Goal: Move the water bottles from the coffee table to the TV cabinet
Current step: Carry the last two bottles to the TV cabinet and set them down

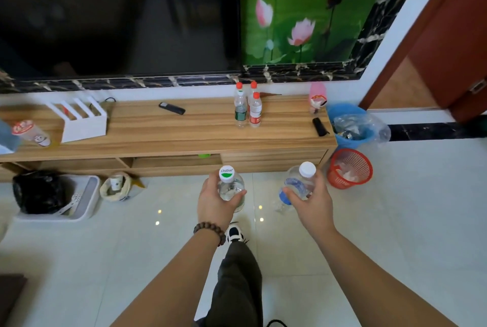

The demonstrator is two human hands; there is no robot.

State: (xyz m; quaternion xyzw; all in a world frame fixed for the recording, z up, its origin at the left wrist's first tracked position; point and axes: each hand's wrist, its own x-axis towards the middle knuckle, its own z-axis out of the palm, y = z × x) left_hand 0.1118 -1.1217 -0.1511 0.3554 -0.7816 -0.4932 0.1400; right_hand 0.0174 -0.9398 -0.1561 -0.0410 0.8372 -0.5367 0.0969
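Note:
My left hand (214, 204) grips a clear water bottle (229, 185) with a white and green cap, held upright over the floor. My right hand (312, 200) grips a second clear bottle (297, 185) with a white cap and a blue label, tilted to the left. Both bottles hang just in front of the wooden TV cabinet (168, 137). On the cabinet top, right of centre, stand three bottles with orange caps (247, 106), close together. The coffee table is out of view.
On the cabinet lie a black remote (171, 108), a white rack (79, 118), a cup (30, 133), a small black object (320, 127) and a pink packet (317, 97). A blue bin (350, 126) and a red basket (349, 168) stand at its right end. A white tray (56, 197) sits on the floor.

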